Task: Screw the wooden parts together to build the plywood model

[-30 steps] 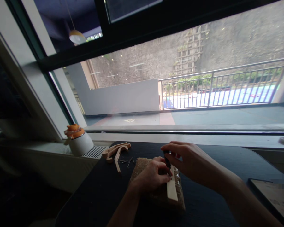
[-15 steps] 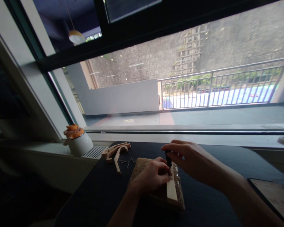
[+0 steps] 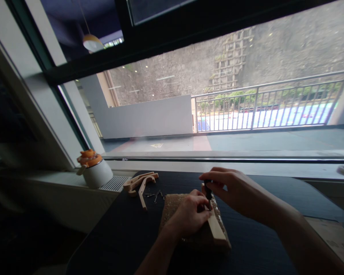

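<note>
A small screwdriver with a black handle (image 3: 208, 190) stands nearly upright, its handle gripped from above by my right hand (image 3: 231, 191). Its lower end meets a pale wooden strip (image 3: 216, 230), which lies along the right side of a brown, plastic-wrapped block (image 3: 172, 204). Beside the screwdriver's tip, my left hand (image 3: 190, 214) rests on the block and strip. Its thumb and fingers are pinched together there; whatever is between them is hidden.
Curved wooden pieces (image 3: 143, 187) and several loose screws (image 3: 157, 196) lie to the left on the dark table (image 3: 111, 236). A white pot with an orange lid (image 3: 96, 172) stands on the sill. At the right edge is a flat, pale printed item (image 3: 326, 233).
Both hands and the screwdriver have shifted slightly right. The block and strip have turned a little, their near ends swinging right.
</note>
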Tool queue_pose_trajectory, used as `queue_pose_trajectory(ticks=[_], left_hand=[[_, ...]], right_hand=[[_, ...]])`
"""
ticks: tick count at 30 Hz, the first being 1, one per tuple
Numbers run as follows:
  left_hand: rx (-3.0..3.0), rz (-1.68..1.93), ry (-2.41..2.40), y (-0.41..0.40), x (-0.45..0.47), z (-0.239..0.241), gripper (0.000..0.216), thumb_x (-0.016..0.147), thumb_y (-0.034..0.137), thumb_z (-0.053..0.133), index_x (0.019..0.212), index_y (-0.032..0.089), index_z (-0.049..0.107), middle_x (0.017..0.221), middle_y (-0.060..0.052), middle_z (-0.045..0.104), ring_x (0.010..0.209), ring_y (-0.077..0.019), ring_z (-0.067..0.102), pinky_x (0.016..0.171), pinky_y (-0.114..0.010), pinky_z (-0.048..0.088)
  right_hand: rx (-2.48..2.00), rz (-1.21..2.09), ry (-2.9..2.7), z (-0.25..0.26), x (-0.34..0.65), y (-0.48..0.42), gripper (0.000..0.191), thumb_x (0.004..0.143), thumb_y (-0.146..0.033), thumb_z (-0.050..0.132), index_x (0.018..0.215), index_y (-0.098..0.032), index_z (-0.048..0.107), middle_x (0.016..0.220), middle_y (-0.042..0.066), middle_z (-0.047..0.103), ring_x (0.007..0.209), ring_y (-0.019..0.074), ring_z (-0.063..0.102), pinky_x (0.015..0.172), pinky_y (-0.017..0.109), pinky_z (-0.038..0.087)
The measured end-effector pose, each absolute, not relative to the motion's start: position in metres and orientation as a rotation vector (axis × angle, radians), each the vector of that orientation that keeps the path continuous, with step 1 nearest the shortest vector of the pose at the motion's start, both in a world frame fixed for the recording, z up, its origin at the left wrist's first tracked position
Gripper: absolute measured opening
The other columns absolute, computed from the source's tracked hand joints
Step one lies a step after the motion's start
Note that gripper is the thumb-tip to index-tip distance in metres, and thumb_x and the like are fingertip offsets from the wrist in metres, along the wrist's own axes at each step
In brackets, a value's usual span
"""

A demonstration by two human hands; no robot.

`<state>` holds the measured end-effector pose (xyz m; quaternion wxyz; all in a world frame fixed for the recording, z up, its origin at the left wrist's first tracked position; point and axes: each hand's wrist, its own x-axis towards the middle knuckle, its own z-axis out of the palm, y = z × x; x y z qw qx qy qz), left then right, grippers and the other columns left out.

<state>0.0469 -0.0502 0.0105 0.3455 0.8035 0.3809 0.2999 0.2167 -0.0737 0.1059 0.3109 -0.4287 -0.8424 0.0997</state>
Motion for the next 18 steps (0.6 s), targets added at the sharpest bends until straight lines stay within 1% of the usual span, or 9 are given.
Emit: queue_pose_trajectory(ticks=[3,8,13,18], left_hand=[[2.054,0.774,0.988,-0.051,0.047,0.012,0.009,0.076,0.021,0.059,0.081,0.02,0.066,0.098,0.0,0.053,0.084,-0.0118,0.055,0.073,-0.018,0.044],[2.032,0.794,0.98,-0.051,0.048,0.012,0.007,0.076,0.02,0.059,0.077,0.018,0.066,0.097,0.0,0.053,0.088,-0.0125,0.055,0.077,-0.018,0.043],[2.006,0.777,1.001,-0.052,0.046,0.012,0.006,0.073,0.019,0.059,0.078,0.018,0.063,0.096,0.001,0.053,0.082,-0.0116,0.054,0.073,-0.019,0.043],[2.012,0.776,1.003,-0.052,0.046,0.014,0.004,0.073,0.017,0.059,0.076,0.017,0.062,0.097,0.0,0.053,0.081,-0.0115,0.054,0.071,-0.019,0.043]], right_hand=[[-1.141,0.265,-2.222,0.106,0.218,-0.07,0.026,0.087,-0.02,0.046,0.102,-0.023,0.068,0.096,0.002,0.068,0.079,0.0146,0.062,0.065,0.023,0.044],[-1.178,0.189,-2.202,0.104,0.216,-0.067,0.023,0.087,-0.022,0.049,0.101,-0.023,0.068,0.091,0.002,0.068,0.076,0.0156,0.062,0.064,0.024,0.043],[-1.106,0.221,-2.22,0.108,0.215,-0.075,0.025,0.088,-0.02,0.047,0.101,-0.022,0.068,0.098,0.004,0.067,0.079,0.015,0.062,0.064,0.023,0.044],[-1.089,0.239,-2.223,0.11,0.215,-0.078,0.023,0.088,-0.02,0.049,0.097,-0.024,0.069,0.09,0.002,0.068,0.073,0.0132,0.06,0.063,0.023,0.043]])
